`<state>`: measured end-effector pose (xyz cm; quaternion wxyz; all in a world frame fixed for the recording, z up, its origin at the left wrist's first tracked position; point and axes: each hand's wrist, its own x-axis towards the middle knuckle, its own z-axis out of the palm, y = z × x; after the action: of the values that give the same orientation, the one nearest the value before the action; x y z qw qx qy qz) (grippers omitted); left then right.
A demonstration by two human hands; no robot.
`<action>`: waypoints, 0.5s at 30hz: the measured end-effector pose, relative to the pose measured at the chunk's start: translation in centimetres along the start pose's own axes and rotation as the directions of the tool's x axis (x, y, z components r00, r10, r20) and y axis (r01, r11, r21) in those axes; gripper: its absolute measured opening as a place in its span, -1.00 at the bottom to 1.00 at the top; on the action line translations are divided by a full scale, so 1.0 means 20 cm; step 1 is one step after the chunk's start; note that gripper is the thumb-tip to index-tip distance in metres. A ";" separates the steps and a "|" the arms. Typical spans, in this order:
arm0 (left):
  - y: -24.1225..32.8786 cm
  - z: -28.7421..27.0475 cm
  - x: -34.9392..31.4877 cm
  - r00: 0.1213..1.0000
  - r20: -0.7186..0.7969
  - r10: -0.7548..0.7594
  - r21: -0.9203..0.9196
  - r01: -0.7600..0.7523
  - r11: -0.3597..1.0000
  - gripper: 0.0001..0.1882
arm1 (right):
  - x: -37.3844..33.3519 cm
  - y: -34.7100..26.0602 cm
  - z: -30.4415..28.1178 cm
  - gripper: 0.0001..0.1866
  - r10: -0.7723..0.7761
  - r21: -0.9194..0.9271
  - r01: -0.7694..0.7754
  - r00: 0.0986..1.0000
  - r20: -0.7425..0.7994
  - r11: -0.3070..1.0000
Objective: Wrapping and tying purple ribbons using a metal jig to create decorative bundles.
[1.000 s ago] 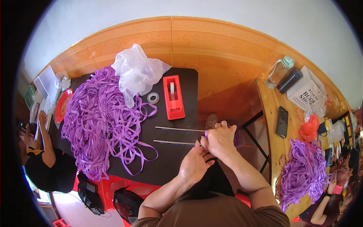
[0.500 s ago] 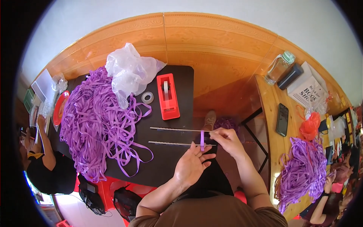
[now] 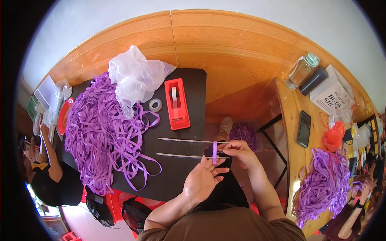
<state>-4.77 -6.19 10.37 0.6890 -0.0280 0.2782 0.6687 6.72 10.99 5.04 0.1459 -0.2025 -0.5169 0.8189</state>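
Observation:
Two thin metal rods point(image 3: 181, 156) lie side by side, reaching past the right edge of the dark table. A purple ribbon point(image 3: 214, 152) loops across both of them near their right ends. My left hand point(image 3: 201, 179) is palm up below the lower rod, its fingers spread and the fingertips close to the ribbon. My right hand point(image 3: 241, 153) comes in from the right, thumb and finger pinched between the rods beside the loop. It seems to hold the ribbon, though the fingers partly hide it.
A big heap of purple ribbon point(image 3: 98, 132) covers the dark table's point(image 3: 193, 92) left side, with a plastic bag point(image 3: 134, 76), tape roll point(image 3: 155, 105) and red tape dispenser point(image 3: 177, 104). The wooden table point(image 3: 287, 120) at right holds a phone point(image 3: 304, 128), bottle point(image 3: 302, 70) and more ribbon point(image 3: 323, 186). People sit on both sides.
My right hand's pinch has moved from the upper rod's end down to between the rods. My left hand stays nearly in place under the ribbon. The view has shifted slightly.

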 end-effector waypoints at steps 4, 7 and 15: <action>0.00 0.00 0.00 1.000 0.008 0.004 -0.008 -0.004 1.000 -0.43 | 0.05 0.06 -0.03 -0.84 0.026 -0.062 -0.027 1.000 -0.009 0.998; 0.00 0.00 0.00 1.000 0.016 0.008 -0.017 -0.008 1.000 -0.43 | 0.10 0.05 0.02 -0.85 0.064 -0.108 -0.060 0.997 0.034 0.992; -0.01 -0.01 0.00 1.000 0.023 0.012 -0.024 -0.012 1.000 -0.43 | 0.17 0.11 0.07 -0.79 0.138 0.012 -0.140 0.985 0.109 0.990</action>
<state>-4.71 -6.22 10.17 0.6878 -0.0267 0.2624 0.6763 3.08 10.40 2.94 0.0624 -0.1922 -0.5007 0.8417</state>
